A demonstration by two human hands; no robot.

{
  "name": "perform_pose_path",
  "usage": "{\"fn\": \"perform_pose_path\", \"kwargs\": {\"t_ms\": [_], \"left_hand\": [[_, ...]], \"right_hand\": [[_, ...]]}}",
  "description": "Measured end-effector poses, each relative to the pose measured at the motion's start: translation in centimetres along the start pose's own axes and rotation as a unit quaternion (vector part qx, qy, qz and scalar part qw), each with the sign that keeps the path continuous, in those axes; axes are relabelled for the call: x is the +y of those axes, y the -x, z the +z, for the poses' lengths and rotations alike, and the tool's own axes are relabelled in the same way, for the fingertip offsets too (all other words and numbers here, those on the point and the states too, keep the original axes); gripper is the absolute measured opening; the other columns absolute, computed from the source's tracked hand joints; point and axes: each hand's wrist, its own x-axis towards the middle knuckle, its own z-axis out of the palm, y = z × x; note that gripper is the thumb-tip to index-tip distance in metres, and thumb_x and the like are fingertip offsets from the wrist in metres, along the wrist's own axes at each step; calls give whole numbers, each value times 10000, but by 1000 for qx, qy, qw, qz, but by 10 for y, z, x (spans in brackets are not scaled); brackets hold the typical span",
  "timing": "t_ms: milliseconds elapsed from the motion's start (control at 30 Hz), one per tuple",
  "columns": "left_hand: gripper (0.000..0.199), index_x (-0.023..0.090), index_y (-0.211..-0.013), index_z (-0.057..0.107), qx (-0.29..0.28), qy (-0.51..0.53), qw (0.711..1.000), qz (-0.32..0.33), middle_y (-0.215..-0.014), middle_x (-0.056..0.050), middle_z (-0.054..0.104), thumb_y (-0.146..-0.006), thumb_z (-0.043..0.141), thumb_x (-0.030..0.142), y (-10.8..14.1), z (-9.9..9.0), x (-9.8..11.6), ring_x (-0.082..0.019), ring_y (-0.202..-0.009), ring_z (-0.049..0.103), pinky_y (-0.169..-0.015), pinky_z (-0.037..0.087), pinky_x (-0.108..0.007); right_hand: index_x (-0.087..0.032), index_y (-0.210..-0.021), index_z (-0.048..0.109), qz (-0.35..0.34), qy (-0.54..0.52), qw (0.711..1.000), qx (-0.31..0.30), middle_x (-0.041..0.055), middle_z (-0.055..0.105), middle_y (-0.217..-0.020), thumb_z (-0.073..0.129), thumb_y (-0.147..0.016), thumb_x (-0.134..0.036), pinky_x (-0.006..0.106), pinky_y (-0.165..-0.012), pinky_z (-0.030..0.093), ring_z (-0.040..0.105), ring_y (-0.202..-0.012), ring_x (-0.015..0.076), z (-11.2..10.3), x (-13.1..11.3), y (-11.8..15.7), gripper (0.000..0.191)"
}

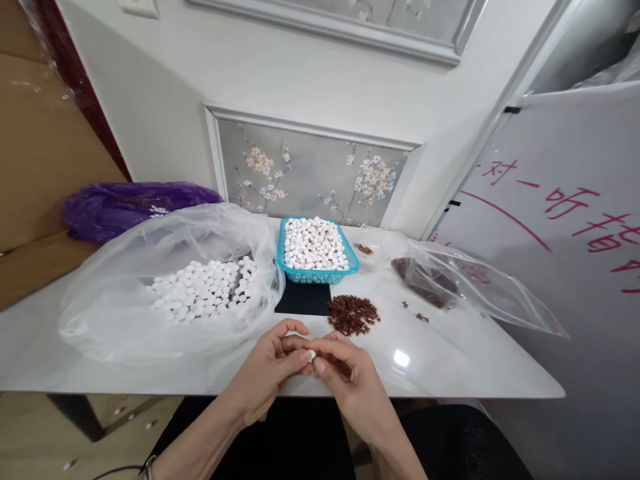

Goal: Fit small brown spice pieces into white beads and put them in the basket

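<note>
Close to the table's front edge, my left hand [277, 359] pinches a small white ball [312, 355] between thumb and fingers. My right hand [353, 370] meets it from the other side, its thumb and fingertips closed at the same ball. Whether a smaller piece is also between the fingertips is hidden. Just beyond my right hand lies a loose pile of small reddish-brown pieces [353, 315]. Behind that stands a blue plastic basket [315, 277] heaped with white balls, some showing brown spots. Left of my hands, a clear plastic bag [110, 320] lies open with many white balls [195, 290] inside.
A black mat [303, 300] lies partly under the basket. On the right, a clear zip bag [493, 287] holds dark brown material, with a few loose bits nearby. A purple bag [115, 207] sits at the back left. A whiteboard [560, 200] leans beside the white table [460, 367].
</note>
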Motion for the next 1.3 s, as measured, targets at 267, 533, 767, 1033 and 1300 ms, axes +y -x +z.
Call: {"fn": "perform_pose_path", "kwargs": {"t_ms": [267,533,767,1033,1300], "left_hand": [[249,172,-874,555,7,-34,999,9,-685,21,628,-703,732,210,-1,0,-2,-71,-618,507,-651,394,-209],[182,178,-863,583,0,-24,1000,3,-648,28,602,-735,706,216,-1,-3,-1,-71,-615,517,-639,402,-189],[116,135,-823,667,-3,51,999,-15,-787,-31,623,-796,641,245,0,-3,2,-83,-687,558,-737,469,-213],[171,99,-897,680,-34,94,995,-13,-862,-48,589,-849,568,218,3,-9,2,-76,-731,546,-773,471,-188],[114,98,-805,673,-24,146,989,-22,-745,-25,546,-809,621,199,-1,-12,1,-49,-621,478,-638,447,-154]], "right_hand": [[-234,-970,710,-2,-93,996,10,8,538,-819,581,-824,-151,250,-684,470,577,-729,127,3,6,-2,212],[-216,-964,699,0,-90,996,21,8,538,-805,585,-829,-205,256,-688,479,577,-717,129,4,3,-3,177],[-238,-1176,575,-23,-38,997,55,12,559,-836,495,-896,-295,275,-751,463,565,-759,139,-1,12,4,297],[-203,-1070,631,-20,-14,997,73,16,546,-798,497,-893,-259,257,-694,454,564,-721,133,-2,20,5,229],[-196,-1046,647,-23,5,997,69,15,537,-775,494,-886,-258,260,-676,463,563,-696,134,-1,18,3,230]]}}
